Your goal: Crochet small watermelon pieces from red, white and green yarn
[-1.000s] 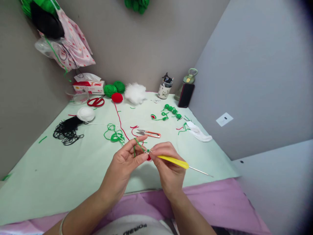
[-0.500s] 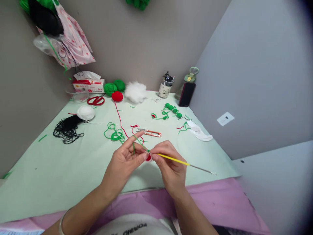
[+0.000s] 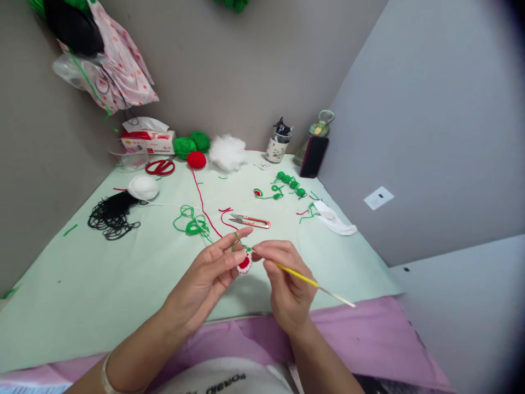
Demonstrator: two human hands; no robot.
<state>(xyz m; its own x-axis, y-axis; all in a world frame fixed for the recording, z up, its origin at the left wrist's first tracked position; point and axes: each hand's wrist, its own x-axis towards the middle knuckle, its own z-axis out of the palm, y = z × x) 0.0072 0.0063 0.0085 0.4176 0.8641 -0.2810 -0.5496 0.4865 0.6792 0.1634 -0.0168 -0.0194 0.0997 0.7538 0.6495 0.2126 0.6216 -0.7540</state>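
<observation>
Between the thumb and fingers of my left hand [image 3: 207, 273] is a small round crochet piece [image 3: 245, 262], red in the middle, white around it, with green stitches at the top edge. Green yarn [image 3: 237, 236] loops over my raised left fingers. My right hand [image 3: 291, 279] grips a crochet hook [image 3: 301, 275] with a yellow handle and a metal end pointing to the lower right. The hook's working tip meets the green stitches. Just beyond my hands lie orange thread snips [image 3: 254, 221].
Loose green yarn [image 3: 191, 223], a white yarn ball [image 3: 143, 187] and black yarn [image 3: 109, 216] lie left. At the back are a red yarn ball [image 3: 196, 160], red scissors [image 3: 160, 167] and white stuffing [image 3: 227, 153]. Green crochet pieces [image 3: 290, 183] and a phone [image 3: 314, 157] are right.
The crochet piece has turned to show more of its red and white face. The hook's rear end has dipped lower, and my left index finger has shifted right and down.
</observation>
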